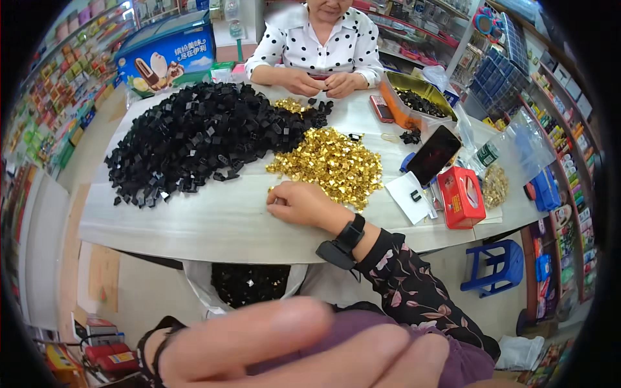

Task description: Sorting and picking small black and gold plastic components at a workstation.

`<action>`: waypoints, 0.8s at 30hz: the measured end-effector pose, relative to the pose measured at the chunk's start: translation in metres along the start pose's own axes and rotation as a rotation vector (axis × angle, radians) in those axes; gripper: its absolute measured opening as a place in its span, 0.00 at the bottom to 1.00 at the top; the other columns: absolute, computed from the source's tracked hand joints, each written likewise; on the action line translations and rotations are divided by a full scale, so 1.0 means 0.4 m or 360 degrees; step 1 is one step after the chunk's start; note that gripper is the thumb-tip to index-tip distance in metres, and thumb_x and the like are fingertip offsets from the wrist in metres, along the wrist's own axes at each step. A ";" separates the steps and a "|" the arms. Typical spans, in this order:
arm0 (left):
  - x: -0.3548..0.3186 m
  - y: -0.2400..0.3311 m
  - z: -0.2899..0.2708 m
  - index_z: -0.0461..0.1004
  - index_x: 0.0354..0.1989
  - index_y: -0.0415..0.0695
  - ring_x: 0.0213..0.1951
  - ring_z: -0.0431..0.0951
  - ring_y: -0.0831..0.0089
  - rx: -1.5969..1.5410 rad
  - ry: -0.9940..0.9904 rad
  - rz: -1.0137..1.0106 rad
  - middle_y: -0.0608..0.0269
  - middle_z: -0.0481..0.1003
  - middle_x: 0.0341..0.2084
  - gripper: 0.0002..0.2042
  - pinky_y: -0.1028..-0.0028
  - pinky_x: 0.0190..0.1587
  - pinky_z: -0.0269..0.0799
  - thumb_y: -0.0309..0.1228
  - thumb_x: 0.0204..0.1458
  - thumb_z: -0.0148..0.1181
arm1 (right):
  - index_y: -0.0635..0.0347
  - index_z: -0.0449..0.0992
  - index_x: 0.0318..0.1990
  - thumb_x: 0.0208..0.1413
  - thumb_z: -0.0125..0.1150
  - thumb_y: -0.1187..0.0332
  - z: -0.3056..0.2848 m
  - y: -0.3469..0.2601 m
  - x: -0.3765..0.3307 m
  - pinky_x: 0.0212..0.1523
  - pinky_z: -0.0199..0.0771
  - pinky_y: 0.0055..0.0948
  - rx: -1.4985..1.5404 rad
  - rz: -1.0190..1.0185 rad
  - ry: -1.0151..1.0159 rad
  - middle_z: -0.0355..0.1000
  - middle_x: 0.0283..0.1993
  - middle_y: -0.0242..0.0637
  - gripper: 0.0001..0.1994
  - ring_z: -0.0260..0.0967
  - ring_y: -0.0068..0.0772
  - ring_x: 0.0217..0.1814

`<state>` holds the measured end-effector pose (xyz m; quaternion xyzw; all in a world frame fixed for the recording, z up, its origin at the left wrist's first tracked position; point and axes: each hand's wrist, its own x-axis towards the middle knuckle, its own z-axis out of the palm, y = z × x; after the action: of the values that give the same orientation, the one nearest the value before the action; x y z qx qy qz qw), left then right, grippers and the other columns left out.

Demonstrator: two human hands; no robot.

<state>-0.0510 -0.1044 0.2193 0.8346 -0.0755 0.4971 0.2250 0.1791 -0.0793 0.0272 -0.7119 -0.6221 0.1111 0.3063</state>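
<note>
My right hand [299, 202], with a black band at the wrist, rests on the pale table [174, 223]. Its fingers are curled together beside a heap of small shiny gold pieces [333, 165]; what they pinch, if anything, is hidden. A tiny gold speck shows at the fingertips. Large and blurred at the bottom, close to the camera, my left hand [284, 349] has its fingers stretched out and nothing visible in them. To the left of the gold heap spreads a big pile of small black plastic pieces [200, 136].
Across the table a person in a dotted shirt [317, 48] fingers something small. At right stand a phone [434, 155], a red tin [460, 198], a white card [410, 197] and a gold-lined box [420, 97]. Below are a bag of black pieces [251, 284] and a blue stool [495, 266].
</note>
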 end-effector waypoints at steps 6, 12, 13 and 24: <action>-0.005 0.065 -0.052 0.72 0.28 0.52 0.30 0.72 0.72 0.0304 -0.0203 -0.0038 0.70 0.72 0.26 0.08 0.64 0.48 0.66 0.41 0.49 0.56 | 0.54 0.77 0.34 0.49 0.59 0.59 0.000 -0.038 0.005 0.31 0.71 0.32 0.0029 0.0015 -0.0029 0.74 0.29 0.35 0.10 0.72 0.36 0.31; -0.008 0.137 -0.137 0.73 0.28 0.52 0.32 0.71 0.74 0.0688 -0.0429 -0.0046 0.71 0.72 0.26 0.09 0.65 0.51 0.65 0.43 0.48 0.57 | 0.53 0.78 0.34 0.49 0.59 0.60 -0.005 -0.016 -0.009 0.31 0.71 0.32 0.0022 0.0005 0.0025 0.74 0.28 0.35 0.10 0.72 0.35 0.30; -0.010 0.146 -0.150 0.73 0.28 0.52 0.33 0.71 0.74 0.0753 -0.0470 -0.0051 0.71 0.72 0.26 0.09 0.65 0.51 0.65 0.43 0.48 0.57 | 0.53 0.78 0.34 0.49 0.59 0.60 -0.010 -0.014 -0.010 0.30 0.70 0.32 0.0028 0.0036 0.0024 0.74 0.28 0.35 0.10 0.72 0.35 0.30; 0.105 0.157 -0.151 0.75 0.37 0.55 0.41 0.73 0.72 0.0973 -0.0864 -0.0012 0.67 0.74 0.41 0.17 0.56 0.55 0.61 0.41 0.35 0.66 | 0.54 0.77 0.34 0.50 0.55 0.58 0.004 0.039 -0.001 0.37 0.72 0.36 -0.0045 0.0022 0.0041 0.74 0.32 0.40 0.12 0.72 0.42 0.37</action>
<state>-0.1003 -0.1288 0.2989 0.9642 0.0222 0.2576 -0.0597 0.1908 -0.0798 0.0170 -0.7217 -0.6148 0.0953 0.3035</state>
